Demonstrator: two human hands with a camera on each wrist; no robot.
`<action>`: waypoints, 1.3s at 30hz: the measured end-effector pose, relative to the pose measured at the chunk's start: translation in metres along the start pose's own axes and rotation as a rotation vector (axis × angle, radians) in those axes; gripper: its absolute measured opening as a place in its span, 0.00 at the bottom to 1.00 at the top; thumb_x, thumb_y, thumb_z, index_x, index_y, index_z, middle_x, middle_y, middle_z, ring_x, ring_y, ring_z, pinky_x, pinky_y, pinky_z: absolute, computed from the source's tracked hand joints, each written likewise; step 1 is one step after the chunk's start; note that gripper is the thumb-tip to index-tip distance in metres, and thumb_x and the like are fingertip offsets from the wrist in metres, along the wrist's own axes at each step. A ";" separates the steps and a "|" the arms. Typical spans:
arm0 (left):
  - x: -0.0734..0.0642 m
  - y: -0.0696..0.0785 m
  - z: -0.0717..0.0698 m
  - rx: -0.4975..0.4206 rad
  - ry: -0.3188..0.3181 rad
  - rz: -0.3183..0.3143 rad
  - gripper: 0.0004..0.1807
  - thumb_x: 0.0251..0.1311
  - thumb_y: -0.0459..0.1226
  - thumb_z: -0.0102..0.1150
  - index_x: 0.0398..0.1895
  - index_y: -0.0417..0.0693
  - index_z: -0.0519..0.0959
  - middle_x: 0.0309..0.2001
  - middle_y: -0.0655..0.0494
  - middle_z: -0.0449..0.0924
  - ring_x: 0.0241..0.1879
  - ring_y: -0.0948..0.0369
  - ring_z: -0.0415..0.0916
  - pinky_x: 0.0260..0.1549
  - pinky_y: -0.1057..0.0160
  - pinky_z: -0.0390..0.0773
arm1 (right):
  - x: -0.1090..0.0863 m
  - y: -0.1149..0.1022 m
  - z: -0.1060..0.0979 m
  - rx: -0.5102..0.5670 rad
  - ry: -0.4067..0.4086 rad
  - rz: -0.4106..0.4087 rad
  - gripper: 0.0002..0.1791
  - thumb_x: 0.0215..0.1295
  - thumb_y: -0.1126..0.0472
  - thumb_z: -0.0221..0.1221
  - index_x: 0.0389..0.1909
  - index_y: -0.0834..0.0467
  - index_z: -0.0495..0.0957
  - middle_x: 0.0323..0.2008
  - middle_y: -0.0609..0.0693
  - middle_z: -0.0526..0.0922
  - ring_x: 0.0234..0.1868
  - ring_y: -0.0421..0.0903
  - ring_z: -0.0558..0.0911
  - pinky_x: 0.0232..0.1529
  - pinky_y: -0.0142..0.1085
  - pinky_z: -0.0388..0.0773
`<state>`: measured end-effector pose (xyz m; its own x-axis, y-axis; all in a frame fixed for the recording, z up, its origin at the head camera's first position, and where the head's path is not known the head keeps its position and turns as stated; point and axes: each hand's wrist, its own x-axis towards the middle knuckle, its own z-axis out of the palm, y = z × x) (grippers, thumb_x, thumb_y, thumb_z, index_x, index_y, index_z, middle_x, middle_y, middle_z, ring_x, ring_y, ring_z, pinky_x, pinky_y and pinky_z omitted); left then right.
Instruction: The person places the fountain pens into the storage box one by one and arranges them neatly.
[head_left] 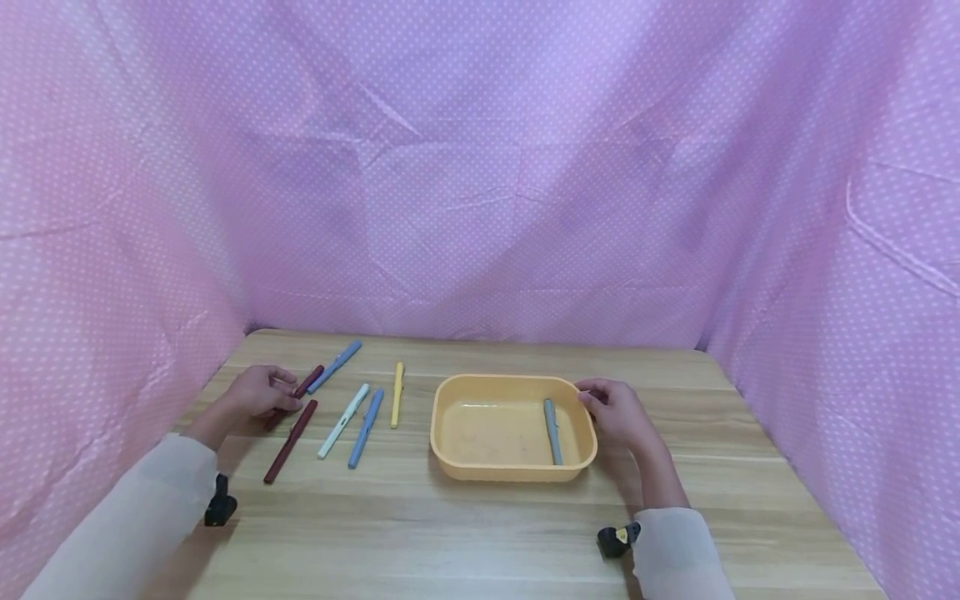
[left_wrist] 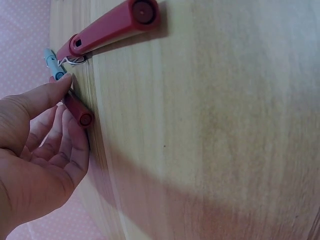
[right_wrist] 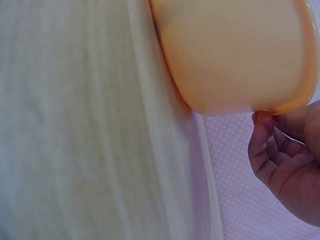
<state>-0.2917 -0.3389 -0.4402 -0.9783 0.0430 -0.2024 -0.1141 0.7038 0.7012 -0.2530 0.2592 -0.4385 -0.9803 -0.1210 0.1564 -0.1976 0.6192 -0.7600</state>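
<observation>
Your left hand (head_left: 262,392) is well left of the yellow basin (head_left: 498,473), thumb and fingers pinched on a dark red pen (head_left: 311,380); can't tell whether that pen is clear of the table (head_left: 480,533). Far blue pen (head_left: 334,367) lies just beyond it, also left of the basin; contact unclear. Your right hand (head_left: 617,410) has thumb and fingers clamped on the basin's right rim. Inside the basin, toward its right wall: one grey-blue pen (head_left: 552,431). Going left from the basin: yellow pen (head_left: 397,395), near blue pen (head_left: 366,427), pale green pen (head_left: 343,421), second dark red pen (head_left: 290,442). Handling, by judgement: the pinched pen seems light, stiff, smooth, hardly fragile, liable to swivel in a loose hold; take it mid-barrel, across the flat sides. The basin looks like thin, light plastic, prone to slide if nudged; the rim suits your grip.
</observation>
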 end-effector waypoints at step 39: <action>-0.004 0.002 -0.016 0.019 0.042 0.075 0.21 0.65 0.30 0.56 0.59 0.27 0.74 0.42 0.42 0.82 0.36 0.55 0.77 0.31 0.62 0.83 | 0.001 0.000 0.000 0.014 -0.010 0.002 0.14 0.77 0.68 0.54 0.56 0.71 0.80 0.42 0.61 0.86 0.40 0.48 0.83 0.38 0.30 0.84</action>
<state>-0.2909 -0.3495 -0.4271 -0.9904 0.0667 -0.1209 -0.0374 0.7129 0.7003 -0.2537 0.2592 -0.4385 -0.9806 -0.1278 0.1488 -0.1960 0.6082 -0.7692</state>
